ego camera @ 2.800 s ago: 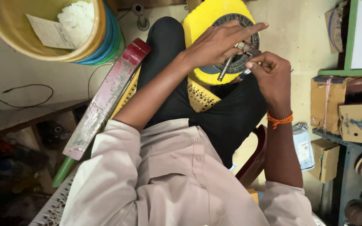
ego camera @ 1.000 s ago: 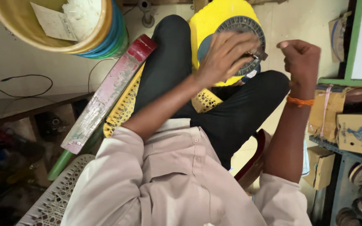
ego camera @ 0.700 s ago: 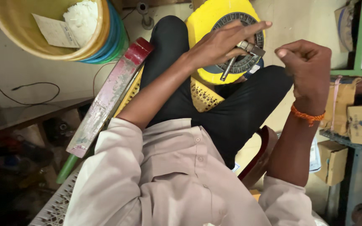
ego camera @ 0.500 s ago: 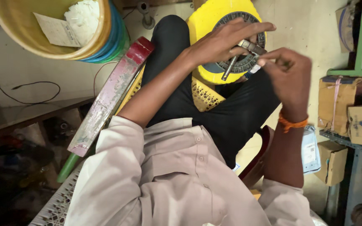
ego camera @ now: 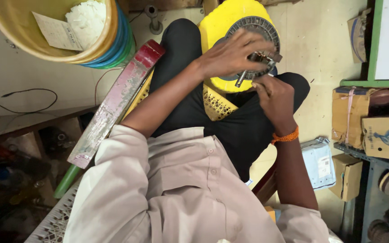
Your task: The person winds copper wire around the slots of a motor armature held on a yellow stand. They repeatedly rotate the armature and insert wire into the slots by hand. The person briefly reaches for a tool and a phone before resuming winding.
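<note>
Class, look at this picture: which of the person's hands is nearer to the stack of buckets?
Left. The left hand rests on the round grey part, on the side toward the stack of buckets; the right hand lies farther away.

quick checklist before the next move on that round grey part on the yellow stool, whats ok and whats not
1. Round grey part seated on the yellow stool: ok.
2. Left hand steadying it from above, fingers spread over it: ok.
3. Right hand at the metal piece, fingertips pinched close: ok.
4. Thin metal rod under the left hand, whether gripped or loose: cannot tell.
5. Clear view of the contact point: not ok, the hands cover it.
6. Stool braced between the knees: ok.
</note>
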